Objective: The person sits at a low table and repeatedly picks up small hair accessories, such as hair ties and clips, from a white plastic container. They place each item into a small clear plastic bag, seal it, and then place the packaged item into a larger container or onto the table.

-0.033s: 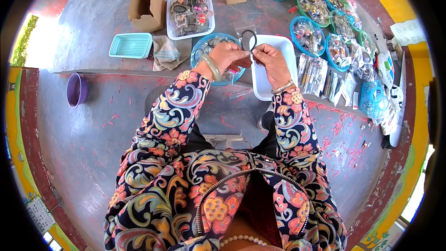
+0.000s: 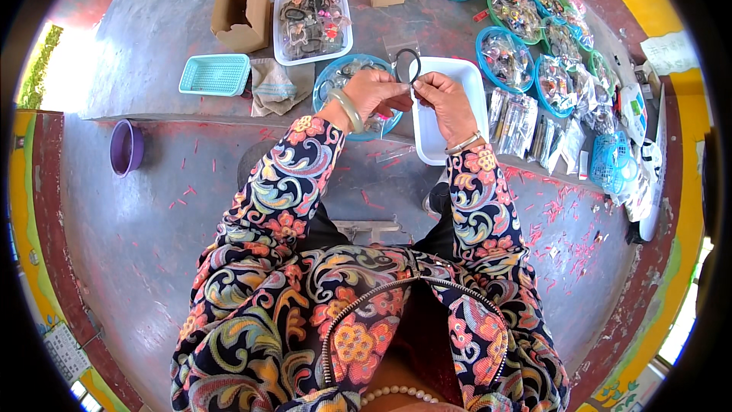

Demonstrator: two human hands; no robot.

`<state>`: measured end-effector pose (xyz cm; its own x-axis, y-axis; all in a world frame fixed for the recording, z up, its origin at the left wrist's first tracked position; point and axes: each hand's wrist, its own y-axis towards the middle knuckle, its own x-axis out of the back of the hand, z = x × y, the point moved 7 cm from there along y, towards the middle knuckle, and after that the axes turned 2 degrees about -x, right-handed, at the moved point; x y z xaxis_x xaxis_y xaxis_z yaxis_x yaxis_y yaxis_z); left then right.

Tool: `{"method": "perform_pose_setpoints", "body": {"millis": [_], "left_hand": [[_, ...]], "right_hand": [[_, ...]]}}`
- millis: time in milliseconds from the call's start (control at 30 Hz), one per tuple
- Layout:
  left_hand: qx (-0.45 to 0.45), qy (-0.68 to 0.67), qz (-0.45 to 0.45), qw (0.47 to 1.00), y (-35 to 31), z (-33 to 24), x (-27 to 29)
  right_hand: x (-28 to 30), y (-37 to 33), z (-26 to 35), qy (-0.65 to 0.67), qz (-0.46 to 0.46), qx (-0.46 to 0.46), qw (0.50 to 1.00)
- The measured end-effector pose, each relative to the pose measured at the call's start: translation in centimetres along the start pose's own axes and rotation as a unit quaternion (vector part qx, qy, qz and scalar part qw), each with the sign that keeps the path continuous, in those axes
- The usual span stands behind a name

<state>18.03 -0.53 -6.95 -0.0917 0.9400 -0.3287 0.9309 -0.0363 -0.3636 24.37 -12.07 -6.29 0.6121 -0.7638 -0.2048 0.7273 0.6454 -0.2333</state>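
A black hair tie [image 2: 418, 67] stands up as a loop between my two hands, its lower end at the fingertips. My left hand [image 2: 372, 95] is closed in a pinch at the loop's lower left. From the other side, my right hand [image 2: 447, 104] pinches the loop's base with thumb and forefinger. Beneath the right hand lies a white plastic tray [image 2: 433, 141]. The left hand is above a round blue basket [image 2: 318, 90] holding small bagged items, which it partly hides. A clear plastic piece shows behind the loop.
A white tub [image 2: 280, 52] of black bands and small trinkets stands behind, beside an open cardboard box [image 2: 259, 19]. A turquoise basket [image 2: 215, 76] and grey cloth [image 2: 273, 88] are at left. Several filled baskets [image 2: 506, 61] crowd the right. A purple bucket [image 2: 126, 148] is on the floor.
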Motion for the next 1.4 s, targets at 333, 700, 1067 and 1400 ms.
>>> {"method": "perform_pose_setpoints", "body": {"millis": [333, 700, 1067, 1400], "left_hand": [[0.001, 0.039, -0.025, 0.999, -0.5, -0.5, 0.4], [-0.034, 0.007, -0.015, 0.999, 0.0, 0.0, 0.4], [-0.082, -0.043, -0.08, 0.992, 0.3, -1.2, 2.2], [-0.077, -0.003, -0.095, 0.993, 0.3, -1.0, 2.2]], "right_hand": [[0.1, 0.0, -0.3, -0.002, -0.027, -0.025, 0.999], [-0.2, 0.0, -0.2, 0.027, -0.011, -0.025, 0.999], [-0.2, -0.3, 0.4, -0.088, 0.009, -0.012, 0.996], [-0.3, -0.4, 0.0, -0.093, 0.02, -0.019, 0.995]]}}
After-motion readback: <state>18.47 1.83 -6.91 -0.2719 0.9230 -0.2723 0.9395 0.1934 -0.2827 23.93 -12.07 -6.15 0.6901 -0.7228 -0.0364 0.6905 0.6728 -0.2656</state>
